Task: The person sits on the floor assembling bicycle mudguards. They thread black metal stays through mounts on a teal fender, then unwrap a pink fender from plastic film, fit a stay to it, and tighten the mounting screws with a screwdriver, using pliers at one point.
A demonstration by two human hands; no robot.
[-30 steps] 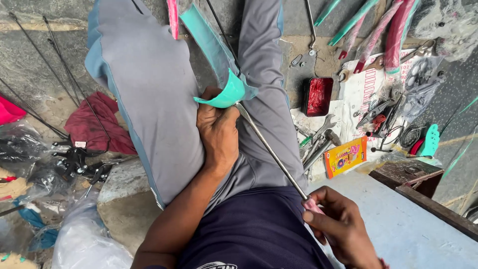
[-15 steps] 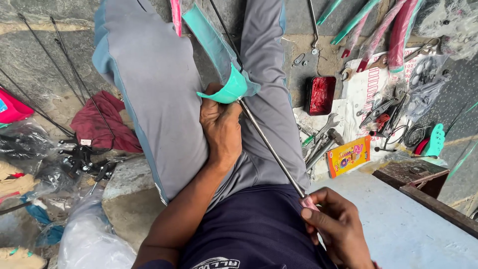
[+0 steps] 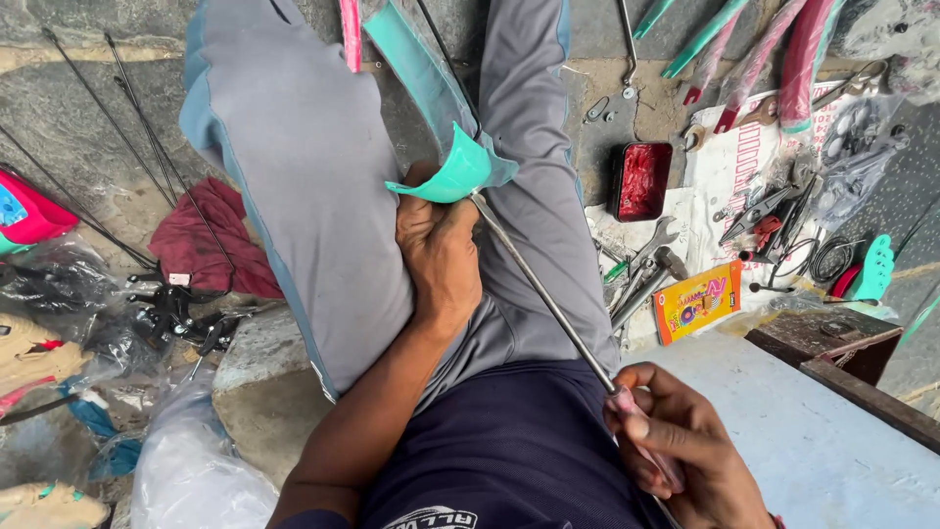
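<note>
While the left hand (image 3: 441, 260) pins the teal part (image 3: 452, 174), fingers wrapped, the right hand (image 3: 676, 456) clamps a long screwdriver (image 3: 548, 299) whose tip meets it; fastening appears unfinished.

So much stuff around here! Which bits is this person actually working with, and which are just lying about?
In use:
left hand gripping the teal fabric piece
right hand holding the metal rod

Lying about:
red tin
pliers
yellow packet
maroon cloth
thin spokes
</note>
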